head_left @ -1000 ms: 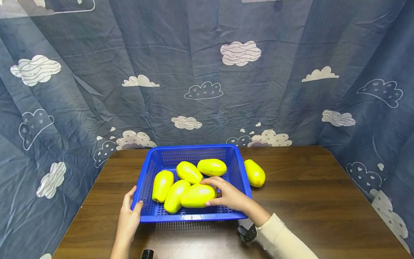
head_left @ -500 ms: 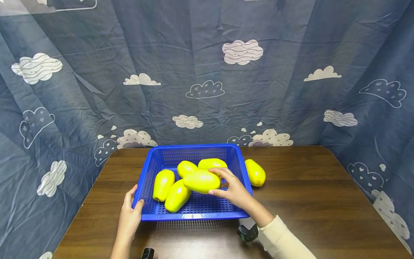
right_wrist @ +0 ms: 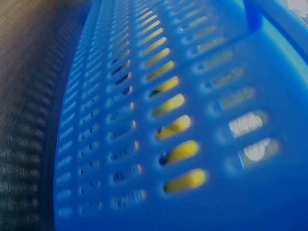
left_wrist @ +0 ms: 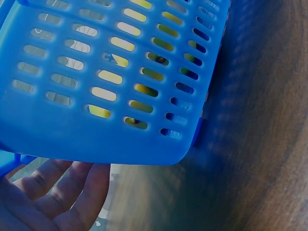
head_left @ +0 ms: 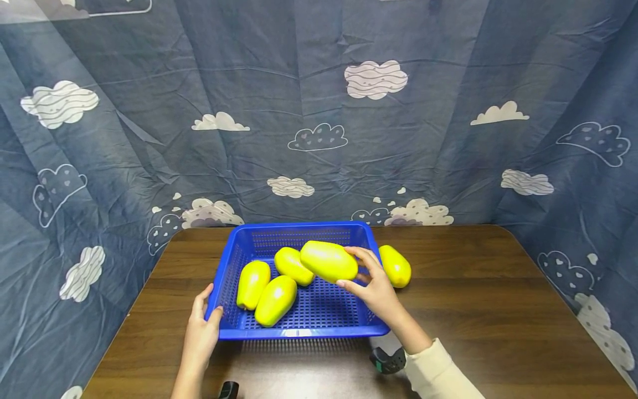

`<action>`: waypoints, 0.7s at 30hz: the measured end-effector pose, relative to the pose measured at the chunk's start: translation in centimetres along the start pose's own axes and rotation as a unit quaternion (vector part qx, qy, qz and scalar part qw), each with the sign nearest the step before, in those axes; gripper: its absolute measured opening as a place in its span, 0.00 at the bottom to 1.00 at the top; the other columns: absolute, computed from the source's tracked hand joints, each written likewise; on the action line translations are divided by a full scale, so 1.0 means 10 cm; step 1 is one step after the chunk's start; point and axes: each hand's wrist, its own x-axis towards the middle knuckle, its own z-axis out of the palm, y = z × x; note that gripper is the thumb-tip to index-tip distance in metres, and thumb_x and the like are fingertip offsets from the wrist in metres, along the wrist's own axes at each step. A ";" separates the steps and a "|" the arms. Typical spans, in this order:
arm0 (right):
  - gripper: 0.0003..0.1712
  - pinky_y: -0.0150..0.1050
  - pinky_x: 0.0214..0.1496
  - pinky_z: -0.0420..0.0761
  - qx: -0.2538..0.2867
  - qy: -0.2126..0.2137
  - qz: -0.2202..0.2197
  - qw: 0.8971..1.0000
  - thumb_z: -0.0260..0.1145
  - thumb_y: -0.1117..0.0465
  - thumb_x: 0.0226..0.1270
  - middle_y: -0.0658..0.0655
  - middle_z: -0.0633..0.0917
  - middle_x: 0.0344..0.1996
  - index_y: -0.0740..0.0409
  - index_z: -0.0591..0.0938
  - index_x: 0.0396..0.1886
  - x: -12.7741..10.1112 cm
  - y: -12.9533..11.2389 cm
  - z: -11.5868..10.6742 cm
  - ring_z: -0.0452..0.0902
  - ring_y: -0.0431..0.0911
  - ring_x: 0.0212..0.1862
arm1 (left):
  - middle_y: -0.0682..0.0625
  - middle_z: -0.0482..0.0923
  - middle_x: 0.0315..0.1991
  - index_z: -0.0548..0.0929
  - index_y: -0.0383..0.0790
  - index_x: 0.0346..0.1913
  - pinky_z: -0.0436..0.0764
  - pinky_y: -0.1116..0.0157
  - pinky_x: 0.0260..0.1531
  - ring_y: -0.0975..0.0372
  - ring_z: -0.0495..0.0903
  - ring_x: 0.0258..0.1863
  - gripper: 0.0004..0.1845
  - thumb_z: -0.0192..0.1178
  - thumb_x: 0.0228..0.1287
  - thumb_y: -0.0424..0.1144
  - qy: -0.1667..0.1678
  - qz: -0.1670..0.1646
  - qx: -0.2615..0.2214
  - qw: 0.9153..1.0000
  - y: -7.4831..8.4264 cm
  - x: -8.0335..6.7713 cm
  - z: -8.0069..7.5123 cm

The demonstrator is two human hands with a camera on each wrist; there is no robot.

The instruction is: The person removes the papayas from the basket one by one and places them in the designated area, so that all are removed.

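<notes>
Your right hand (head_left: pixel 375 288) grips yellow fruit (head_left: pixel 328 261), fingers curled round its right end, held above blue basket (head_left: pixel 299 332) interior, near right wall. Left hand (head_left: pixel 201 327) clasps basket's front-left corner, thumb over rim. 3 more fruits (head_left: pixel 275 300) lie inside basket; another fruit (head_left: pixel 396 266) on counter (head_left: pixel 488 299) just right of basket

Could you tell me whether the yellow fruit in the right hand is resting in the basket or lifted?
Lifted: the right hand grips the yellow fruit above the blue basket.
</notes>
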 end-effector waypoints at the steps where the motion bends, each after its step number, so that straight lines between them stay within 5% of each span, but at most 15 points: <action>1: 0.34 0.40 0.44 0.75 0.001 0.008 0.002 1.000 0.70 0.74 0.45 0.63 0.68 0.53 0.65 0.70 0.56 0.00 0.00 -0.02 0.67 0.54 0.49 | 0.32 0.65 0.56 0.53 0.42 0.68 0.70 0.54 0.46 0.47 0.69 0.51 0.27 0.42 0.66 0.30 0.000 0.000 -0.001 1.000 0.00 0.00 0.00; 16: 0.37 0.30 0.45 0.74 0.040 0.158 -0.014 0.986 0.66 0.80 0.45 0.60 0.66 0.52 0.70 0.65 0.58 -0.07 0.11 -0.28 0.67 0.51 0.48 | 0.33 0.66 0.56 0.55 0.42 0.67 0.72 0.67 0.40 0.49 0.70 0.50 0.27 0.43 0.64 0.29 0.008 -0.001 -0.006 1.000 0.00 0.01 0.00; 21: 0.37 0.30 0.43 0.74 0.056 0.210 -0.015 0.976 0.65 0.81 0.46 0.56 0.66 0.51 0.70 0.64 0.59 -0.07 0.21 -0.39 0.66 0.48 0.45 | 0.32 0.66 0.55 0.55 0.42 0.67 0.73 0.62 0.42 0.48 0.70 0.49 0.27 0.43 0.65 0.30 0.005 0.002 -0.005 1.000 -0.01 0.01 0.00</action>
